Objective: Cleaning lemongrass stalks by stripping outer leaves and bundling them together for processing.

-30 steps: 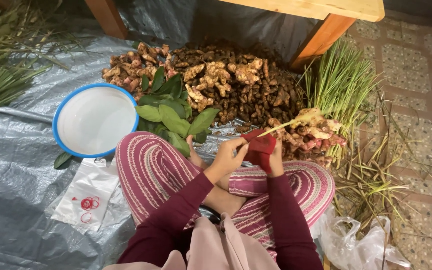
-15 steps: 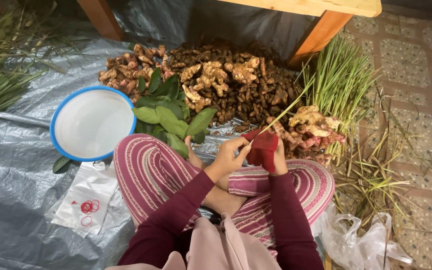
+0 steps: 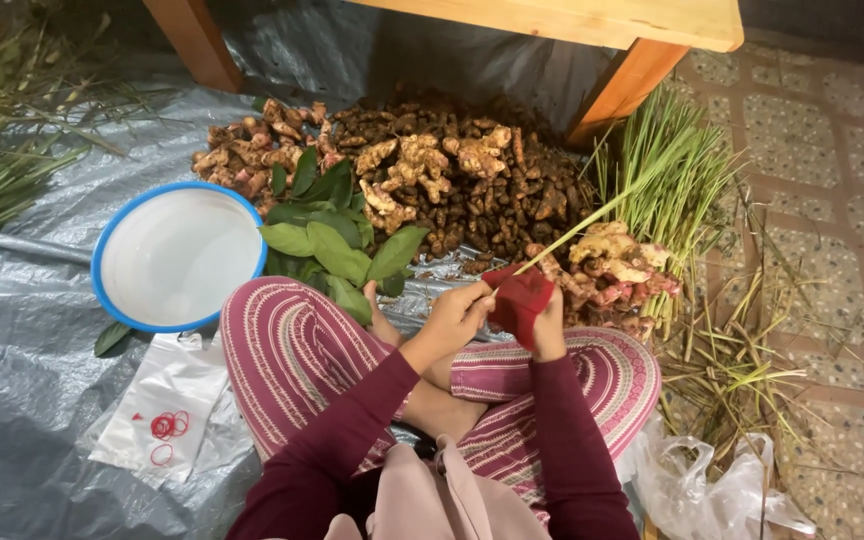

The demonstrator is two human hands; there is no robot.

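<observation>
The long pale-green lemongrass stalk (image 3: 592, 215) has been tilted upward since the earlier frame; it is pinched by the left hand (image 3: 457, 315), its base wrapped in a red cloth (image 3: 519, 297) gripped by the right hand (image 3: 549, 325). Beyond lie a brown root pile (image 3: 472, 190), green leaves (image 3: 337, 245) and a blue-rimmed white basin (image 3: 177, 258).

We cannot see the right hand (image 3: 550, 325) fingers behind the red cloth (image 3: 519, 298), nor where the stalk (image 3: 580, 232) ends inside it; the left hand (image 3: 455, 318) grip stays unclear.
</observation>
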